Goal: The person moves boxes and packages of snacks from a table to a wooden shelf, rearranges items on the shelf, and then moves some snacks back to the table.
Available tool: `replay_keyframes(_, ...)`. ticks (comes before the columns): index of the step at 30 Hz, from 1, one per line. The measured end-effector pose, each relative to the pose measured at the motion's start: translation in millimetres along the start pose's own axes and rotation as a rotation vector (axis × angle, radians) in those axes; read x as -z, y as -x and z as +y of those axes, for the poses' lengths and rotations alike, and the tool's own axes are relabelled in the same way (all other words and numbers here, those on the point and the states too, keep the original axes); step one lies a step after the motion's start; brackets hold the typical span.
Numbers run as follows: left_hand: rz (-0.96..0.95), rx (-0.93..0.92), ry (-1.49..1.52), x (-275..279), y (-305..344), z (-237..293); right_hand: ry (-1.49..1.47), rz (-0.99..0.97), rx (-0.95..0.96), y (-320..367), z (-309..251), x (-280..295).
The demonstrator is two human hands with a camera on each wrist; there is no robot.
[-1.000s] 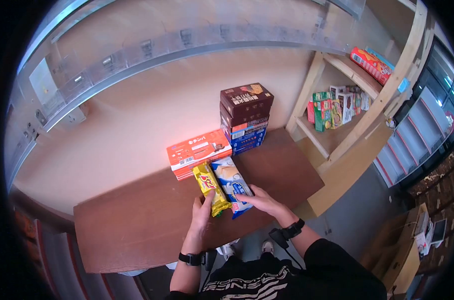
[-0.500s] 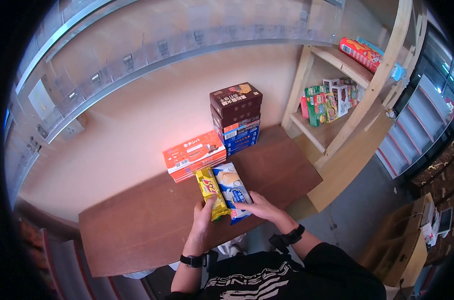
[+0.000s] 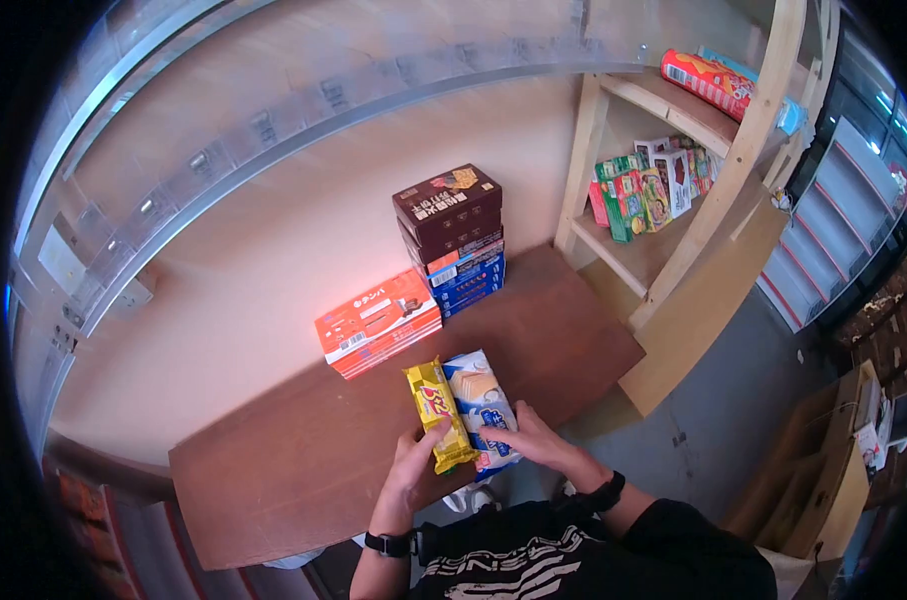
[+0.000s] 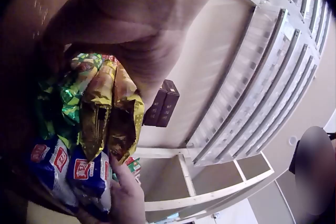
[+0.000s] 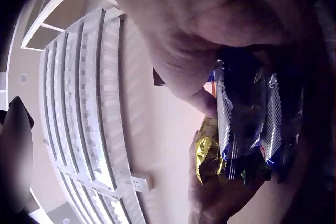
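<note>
My left hand (image 3: 413,462) grips a bundle of biscuit packs, thumb over the yellow pack (image 3: 435,402) on top. In the left wrist view, two yellow packs (image 4: 126,132) lie side by side, with green packs (image 4: 71,106) beneath. Against the yellow pack's right side is a blue-and-white biscuit pack (image 3: 476,385). My right hand (image 3: 535,442) holds it by its outer side, thumb on top. A second blue-and-white pack (image 4: 52,169) shows under the first in the left wrist view. Both bundles are held together above the brown table (image 3: 293,470), near its front edge.
Orange boxes (image 3: 378,315) lie stacked at the table's back against the wall. Right of them stands a taller stack of brown boxes (image 3: 448,205) over blue boxes (image 3: 475,285). A wooden shelf (image 3: 658,255) with snack packs rises at right. A clear-fronted rack (image 3: 333,110) hangs above.
Both hands have drawn the packs back toward my body, farther from the orange boxes. The head view has turned slightly. Both grips look the same.
</note>
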State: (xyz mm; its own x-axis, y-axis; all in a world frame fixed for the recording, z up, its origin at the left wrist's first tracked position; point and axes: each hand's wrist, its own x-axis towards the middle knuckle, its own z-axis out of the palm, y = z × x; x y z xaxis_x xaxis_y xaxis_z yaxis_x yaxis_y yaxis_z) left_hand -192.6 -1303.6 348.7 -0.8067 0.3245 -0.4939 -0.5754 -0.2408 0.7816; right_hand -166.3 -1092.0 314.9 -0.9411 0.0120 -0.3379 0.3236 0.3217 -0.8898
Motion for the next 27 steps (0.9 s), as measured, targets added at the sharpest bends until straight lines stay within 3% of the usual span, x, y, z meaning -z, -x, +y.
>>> replay_keyframes(4,-0.062,0.122,0.134,-7.9,7.4,7.8,-0.17,-0.068,-0.03,-2.6,14.3,-6.8)
replay_keyframes(8,-0.109,0.092,0.177,-9.2,5.6,2.9,-0.36,-0.148,0.007,3.5,6.4,-11.3)
replay_keyframes(17,-0.086,0.054,0.06,-7.2,-1.0,-13.6,-0.385,-0.171,0.057,3.7,15.0,-9.3)
replay_keyframes(19,0.036,0.007,0.017,-9.0,-1.1,-16.2,-0.381,-0.164,0.018,5.0,16.3,-10.5)
replay_keyframes(27,-0.047,-0.036,0.136,3.3,1.9,-22.4,-0.45,-0.202,0.023,14.2,-0.6,-5.8)
